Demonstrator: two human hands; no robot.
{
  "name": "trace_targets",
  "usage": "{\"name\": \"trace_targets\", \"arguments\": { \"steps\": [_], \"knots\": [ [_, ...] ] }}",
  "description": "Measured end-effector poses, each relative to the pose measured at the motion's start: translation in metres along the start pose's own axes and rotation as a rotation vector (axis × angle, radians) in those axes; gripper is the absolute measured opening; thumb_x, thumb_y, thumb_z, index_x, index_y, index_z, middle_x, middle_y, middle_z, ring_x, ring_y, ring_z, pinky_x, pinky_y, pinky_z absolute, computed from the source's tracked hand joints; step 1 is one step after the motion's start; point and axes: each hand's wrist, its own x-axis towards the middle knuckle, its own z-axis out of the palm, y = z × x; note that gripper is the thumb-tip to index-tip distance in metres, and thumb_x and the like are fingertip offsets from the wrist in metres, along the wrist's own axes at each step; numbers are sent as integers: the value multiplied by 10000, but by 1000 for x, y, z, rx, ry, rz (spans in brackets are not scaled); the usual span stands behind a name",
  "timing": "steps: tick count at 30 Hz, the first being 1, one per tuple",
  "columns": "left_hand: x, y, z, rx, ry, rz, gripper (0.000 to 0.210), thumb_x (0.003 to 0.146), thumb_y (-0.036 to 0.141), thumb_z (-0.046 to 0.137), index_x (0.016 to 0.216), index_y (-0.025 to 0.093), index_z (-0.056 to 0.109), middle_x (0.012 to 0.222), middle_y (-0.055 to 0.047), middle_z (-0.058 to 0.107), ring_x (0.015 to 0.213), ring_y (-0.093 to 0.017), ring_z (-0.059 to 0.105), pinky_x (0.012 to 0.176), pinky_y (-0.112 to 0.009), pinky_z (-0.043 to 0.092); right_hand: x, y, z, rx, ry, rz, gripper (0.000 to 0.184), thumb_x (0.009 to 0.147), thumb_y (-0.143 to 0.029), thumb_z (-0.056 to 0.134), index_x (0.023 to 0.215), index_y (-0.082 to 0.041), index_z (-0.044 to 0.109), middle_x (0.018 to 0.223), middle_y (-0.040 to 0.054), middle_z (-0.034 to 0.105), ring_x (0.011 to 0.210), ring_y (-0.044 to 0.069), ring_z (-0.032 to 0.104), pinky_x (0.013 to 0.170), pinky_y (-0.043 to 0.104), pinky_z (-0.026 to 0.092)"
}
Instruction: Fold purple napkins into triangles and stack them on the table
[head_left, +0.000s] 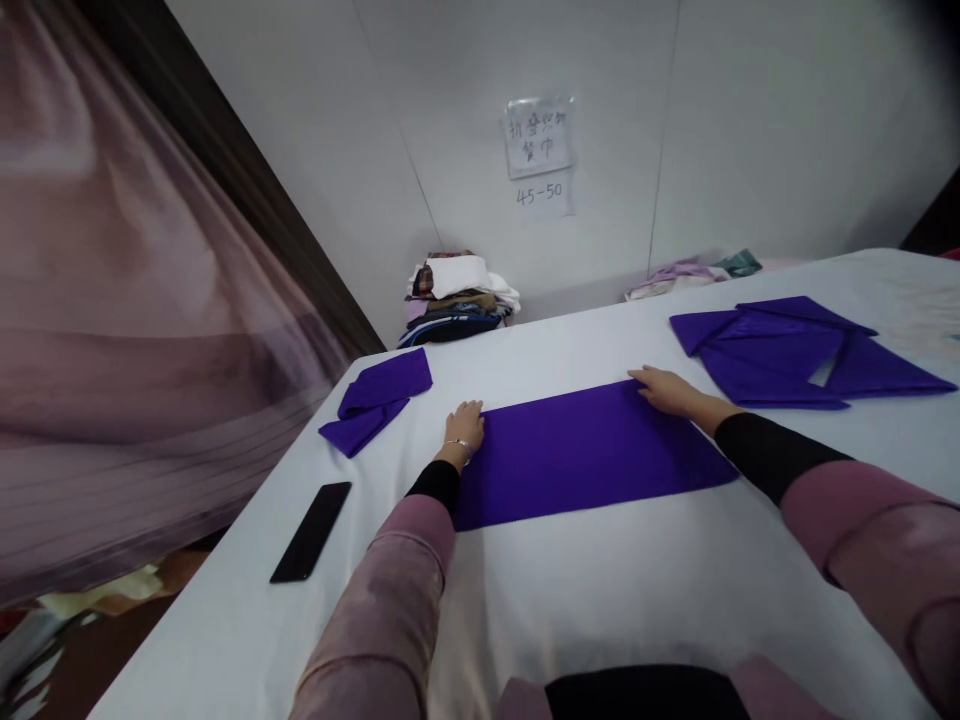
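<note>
While a phone (311, 532) lies off to the L, L hand (465, 428) touches the purple cloth (570, 450) at its far L corner, R hand (664, 390) its far R; cloth's flat btwn/nearside on white cover (600, 590). Can't tell if either grip's pinched.
</note>
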Motion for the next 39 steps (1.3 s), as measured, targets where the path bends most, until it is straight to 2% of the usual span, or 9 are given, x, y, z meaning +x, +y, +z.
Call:
{"name": "trace_targets", "arguments": {
  "steps": [10,14,17,20,23,25,29,35,39],
  "knots": [
    [40,-19,-14,-33,-146,-21,170,682,200,618,831,213,698,954,-39,700,897,-196,636,783,-259,474,45,14,-15,-50,-220,-19,299,638,-149,550,893,-182,702,904,100,688,831,245,624,698,316,436],
    [39,-21,-35,-111,-84,-4,141,663,153,611,784,176,679,790,-25,696,713,-158,630,634,-223,474,42,10,-39,-41,-192,-37,248,665,-151,533,857,-169,688,843,80,688,786,222,614,669,291,420],
    [36,-24,-74,-162,67,16,172,710,151,566,859,165,652,837,-27,684,755,-151,617,663,-226,473,35,9,-79,1,-4,-30,217,724,-159,512,877,-164,666,807,61,684,732,190,600,641,273,412],
    [24,-29,-129,-203,248,47,234,773,178,507,983,162,611,929,-32,664,844,-152,599,744,-248,472,13,3,-133,30,336,-44,199,763,-207,517,902,-156,650,822,60,682,751,179,591,661,279,415],
    [-10,-37,-179,-311,522,205,290,781,209,516,1055,157,592,964,-31,649,884,-152,590,808,-271,465,-26,-10,-180,35,683,-112,229,814,-252,476,940,-152,639,901,75,674,848,187,587,739,309,424],
    [-43,-40,-193,-314,649,319,290,782,222,519,1055,172,606,980,-28,644,909,-161,585,849,-295,456,-56,-19,-193,32,830,-143,249,854,-286,440,955,-163,631,952,90,663,918,200,581,803,343,424],
    [-110,-40,-158,-159,589,485,239,828,214,477,1009,213,633,960,-39,653,944,-182,576,886,-336,444,-104,-25,-161,-22,823,-262,221,848,-280,425,904,-205,625,914,107,660,931,240,585,846,401,434],
    [-176,-31,-42,-71,325,594,340,813,69,403,947,251,658,881,-38,657,850,-189,593,796,-375,484,-143,-25,-39,26,435,-395,272,806,-162,396,803,-201,665,874,126,676,853,268,611,792,423,474],
    [-201,-29,-11,-92,269,561,359,798,44,418,926,282,655,871,-26,654,852,-204,599,796,-383,503,-167,-33,0,130,262,-333,309,768,-133,391,800,-251,674,891,100,679,882,279,620,836,451,476]
  ]
}}
